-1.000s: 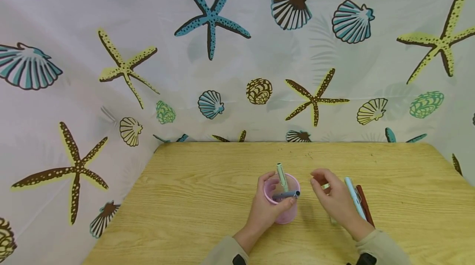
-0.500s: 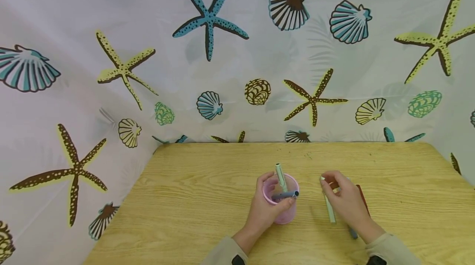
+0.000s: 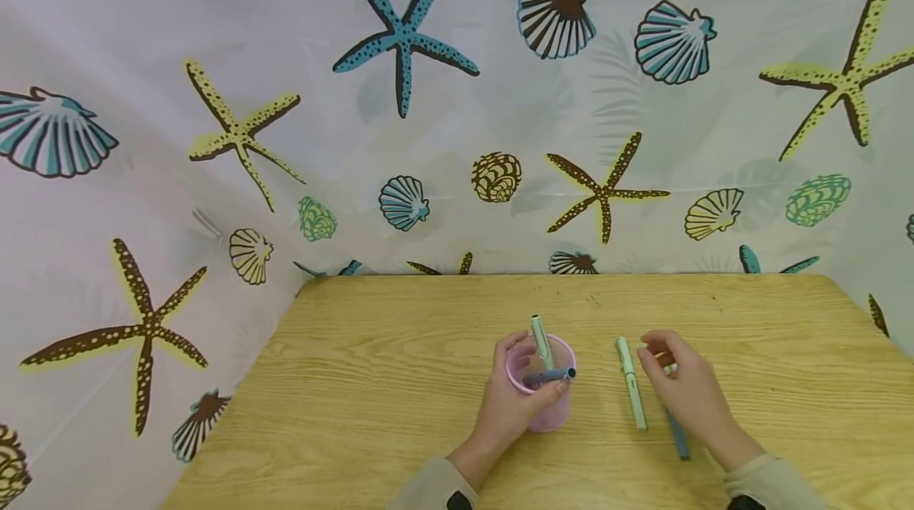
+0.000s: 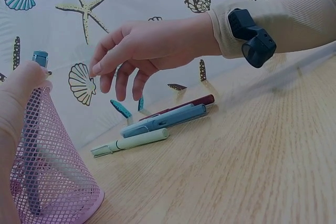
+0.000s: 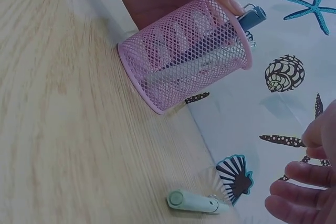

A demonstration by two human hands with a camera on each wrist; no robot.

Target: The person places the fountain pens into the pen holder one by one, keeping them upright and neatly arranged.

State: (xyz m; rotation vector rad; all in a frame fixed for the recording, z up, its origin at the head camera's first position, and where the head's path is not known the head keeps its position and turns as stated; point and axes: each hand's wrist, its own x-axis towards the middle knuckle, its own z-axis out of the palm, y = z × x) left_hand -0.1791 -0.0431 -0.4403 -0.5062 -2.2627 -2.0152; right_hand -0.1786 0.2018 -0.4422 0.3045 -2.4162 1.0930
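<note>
My left hand [image 3: 505, 407] grips a pink mesh pen cup [image 3: 551, 415], fingers on its far side and thumb on the near side at the rim. In the cup lean a pale green pen [image 3: 541, 339] and a dark blue pen [image 3: 546, 376]. My right hand [image 3: 689, 387] hovers to the right of the cup, its fingers loosely bent and holding nothing. On the table beneath it lie a light blue and a darker blue pen [image 4: 196, 110] side by side, with a dark red pen [image 4: 203, 100] behind. A second pale green pen [image 3: 632, 387] lies nearest the cup.
The wooden table [image 3: 371, 383] stretches left and right of the hands. A white cloth [image 3: 457, 113] printed with starfish and shells hangs behind the table and along its sides. A black wrist camera [image 4: 253, 38] sits on the right cuff.
My right hand has moved right, away from the cup, baring the pale green pen on the table and covering the light blue and red ones. The left hand has kept its grip on the cup.
</note>
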